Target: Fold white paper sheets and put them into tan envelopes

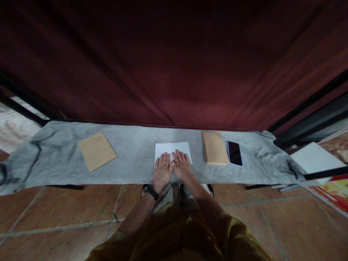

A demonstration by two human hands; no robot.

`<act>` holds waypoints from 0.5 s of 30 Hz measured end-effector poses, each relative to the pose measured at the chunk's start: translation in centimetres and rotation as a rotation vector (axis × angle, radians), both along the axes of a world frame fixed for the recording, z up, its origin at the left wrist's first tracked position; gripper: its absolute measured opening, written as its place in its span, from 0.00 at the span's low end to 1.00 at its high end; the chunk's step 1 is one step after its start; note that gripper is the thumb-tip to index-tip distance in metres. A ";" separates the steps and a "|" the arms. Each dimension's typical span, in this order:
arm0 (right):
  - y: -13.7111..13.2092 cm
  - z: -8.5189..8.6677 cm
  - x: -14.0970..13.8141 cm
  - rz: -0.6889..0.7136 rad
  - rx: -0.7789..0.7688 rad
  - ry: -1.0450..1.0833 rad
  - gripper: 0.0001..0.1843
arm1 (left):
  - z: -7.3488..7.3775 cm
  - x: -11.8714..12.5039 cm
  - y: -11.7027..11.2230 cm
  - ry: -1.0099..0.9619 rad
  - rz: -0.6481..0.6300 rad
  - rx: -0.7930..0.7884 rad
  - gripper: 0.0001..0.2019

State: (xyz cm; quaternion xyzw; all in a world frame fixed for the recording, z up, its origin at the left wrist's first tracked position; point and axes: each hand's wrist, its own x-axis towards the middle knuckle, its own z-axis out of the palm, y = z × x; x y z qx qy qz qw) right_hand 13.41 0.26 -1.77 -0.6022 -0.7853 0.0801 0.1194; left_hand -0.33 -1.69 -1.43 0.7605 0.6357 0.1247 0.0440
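Observation:
A sheet of white paper (pixel 172 146) lies on the grey cloth in front of me. My left hand (pixel 162 171) rests flat on its left half, fingers stretched forward, with a dark watch on the wrist. Beside it, my right hand (pixel 181 166) lies flat on the right half, fingers extended. The two thumbs meet or nearly meet near the middle. Both palms cover the near part of the paper, so that part is hidden.
Right of the paper lies a stack of brown envelopes (pixel 216 148), with a dark-screened phone (pixel 235 153) beside it. A brown envelope (pixel 97 151) lies to the left. The grey cloth (pixel 133 156) covers a narrow table; a dark red curtain (pixel 174 72) hangs behind it.

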 end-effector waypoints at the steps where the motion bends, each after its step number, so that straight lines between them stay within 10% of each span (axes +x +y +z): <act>1: 0.0 -0.2 0.5 -0.018 0.019 0.000 0.28 | -0.1 0.0 -0.1 0.011 0.007 0.006 0.30; 15: -1.3 -0.7 5.9 -0.258 0.140 0.003 0.29 | -1.0 -2.8 -0.6 -0.054 0.191 0.052 0.31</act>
